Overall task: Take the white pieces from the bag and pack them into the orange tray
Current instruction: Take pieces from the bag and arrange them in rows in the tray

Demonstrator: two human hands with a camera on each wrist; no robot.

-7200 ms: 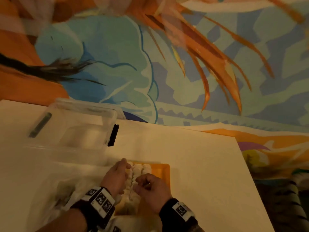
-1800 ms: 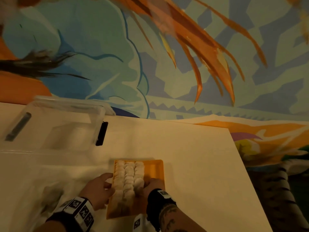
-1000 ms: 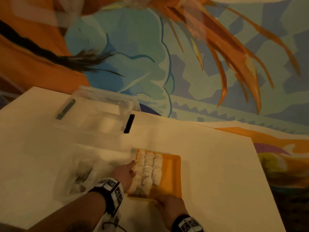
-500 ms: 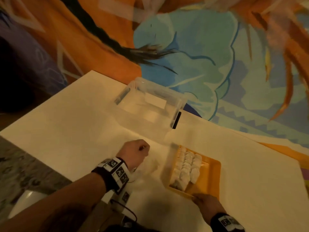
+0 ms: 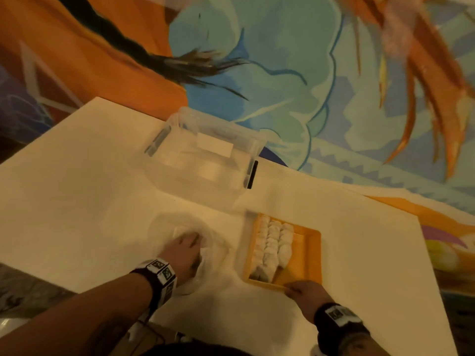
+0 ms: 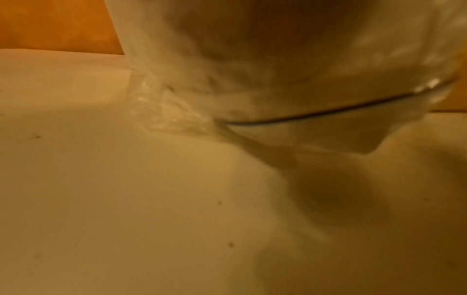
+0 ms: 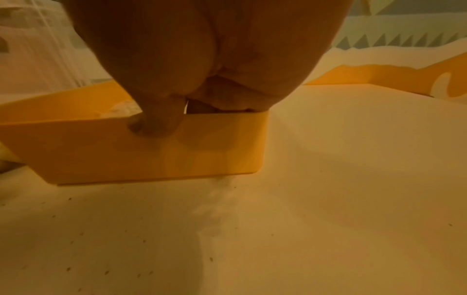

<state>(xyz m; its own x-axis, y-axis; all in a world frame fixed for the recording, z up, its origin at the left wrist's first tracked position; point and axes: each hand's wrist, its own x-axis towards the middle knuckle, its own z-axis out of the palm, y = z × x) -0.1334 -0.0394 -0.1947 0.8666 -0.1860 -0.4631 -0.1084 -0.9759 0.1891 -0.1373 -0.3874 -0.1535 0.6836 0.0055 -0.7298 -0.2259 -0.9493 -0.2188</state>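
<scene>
The orange tray [image 5: 309, 255] lies on the white table with three rows of white pieces [image 5: 272, 246] packed along its left side. My right hand [image 5: 299, 291] pinches the tray's near wall [image 7: 202, 151]: the thumb [image 7: 156, 123] presses on the outside and the fingers [image 7: 227, 99] hook over the rim. A few white pieces [image 7: 121, 108] show behind the wall. Left of the tray, my left hand [image 5: 186, 249] is pushed into the clear plastic bag [image 5: 213, 242]. The crumpled film of the bag [image 6: 171, 111] hides its fingertips.
A clear plastic box [image 5: 205, 160] with a black latch stands at the table's [image 5: 77, 188] far edge, behind the bag and tray. A painted wall rises beyond it. The table's right edge runs just right of the tray.
My left hand left the tray's side, went left to the bag and now reaches further into it. My right hand keeps its hold on the tray's near wall. The head view swung left.
</scene>
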